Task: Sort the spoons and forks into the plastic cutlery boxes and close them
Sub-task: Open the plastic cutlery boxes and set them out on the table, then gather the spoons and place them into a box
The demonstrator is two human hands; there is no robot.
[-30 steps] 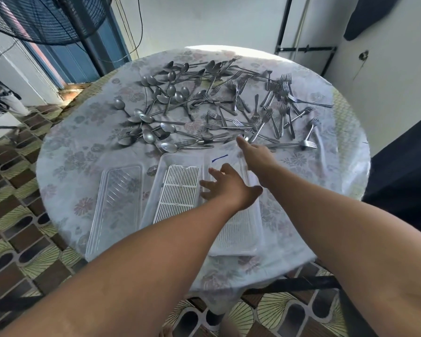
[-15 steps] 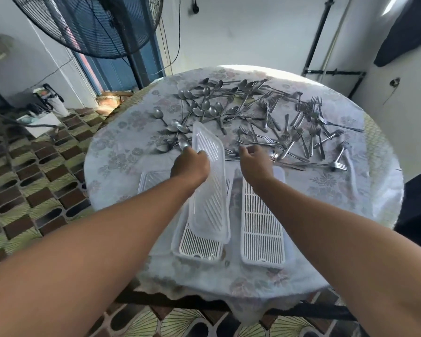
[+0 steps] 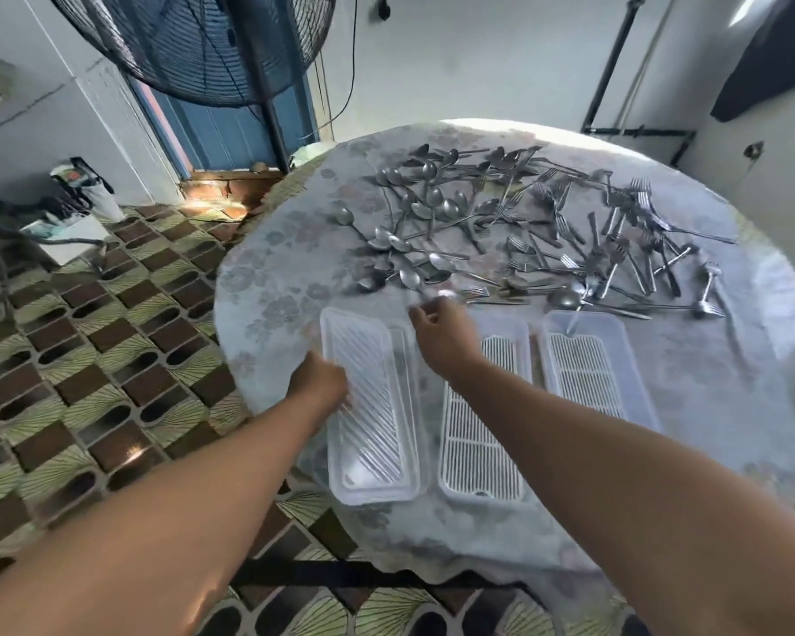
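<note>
Two open plastic cutlery boxes with white grid inserts lie at the table's near side, one in the middle (image 3: 478,433) and one to its right (image 3: 584,374). To their left lies a clear ribbed lid (image 3: 372,406), apparently stacked on a second one. My left hand (image 3: 320,387) grips that lid's left edge. My right hand (image 3: 441,335) reaches over the lid's far end, fingers curled at the nearest spoon (image 3: 448,295); motion blur hides any grip. Loose spoons (image 3: 425,208) cover the far left of the table and forks (image 3: 616,231) the far right.
The round table (image 3: 271,286) wears a floral cloth, and its left edge runs close beside the lids. A large standing fan (image 3: 193,43) rises behind the table at the left. Patterned floor tiles and a bag (image 3: 81,185) lie further left.
My left hand has lowered the tilted clear lid flat onto the table's left side. My right hand left the right box and moved left to the near spoons. The view shifted left.
</note>
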